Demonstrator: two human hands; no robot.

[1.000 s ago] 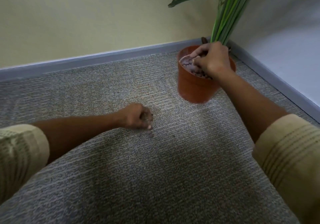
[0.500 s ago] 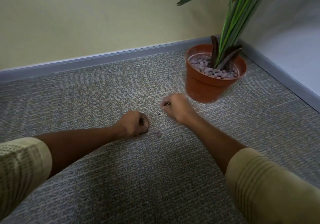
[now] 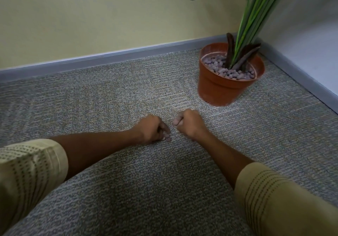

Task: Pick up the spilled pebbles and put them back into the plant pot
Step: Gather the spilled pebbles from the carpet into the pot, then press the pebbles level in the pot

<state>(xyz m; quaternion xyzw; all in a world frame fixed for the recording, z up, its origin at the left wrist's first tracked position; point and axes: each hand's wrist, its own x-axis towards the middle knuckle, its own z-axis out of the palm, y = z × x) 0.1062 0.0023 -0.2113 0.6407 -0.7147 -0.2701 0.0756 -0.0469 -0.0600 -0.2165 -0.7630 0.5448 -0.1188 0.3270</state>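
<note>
Two small mauve spilled pebbles [image 3: 167, 138] lie on the grey carpet at the fingertips of my left hand [image 3: 151, 128]. That hand rests on the carpet, its fingers curled over them and gripping pebbles. My right hand [image 3: 190, 123] sits just to its right, a small gap between them. Its fingers are curled into a fist with the tips low at the carpet, and no pebble shows in it. The orange plant pot [image 3: 217, 89] stands upright beyond my right hand. It is filled with pebbles [image 3: 225, 70] around green stems [image 3: 250, 25].
The pot stands in a room corner, with a grey skirting board [image 3: 109, 60] along the yellow back wall and another skirting board [image 3: 301, 82] along the right wall. Long leaves lean over the pot. Both my forearms and beige sleeves cross the lower carpet.
My right hand left the pot's rim, came down to the carpet and drew close to my left hand. My left hand stayed at the spilled pebbles with its fingers curled.
</note>
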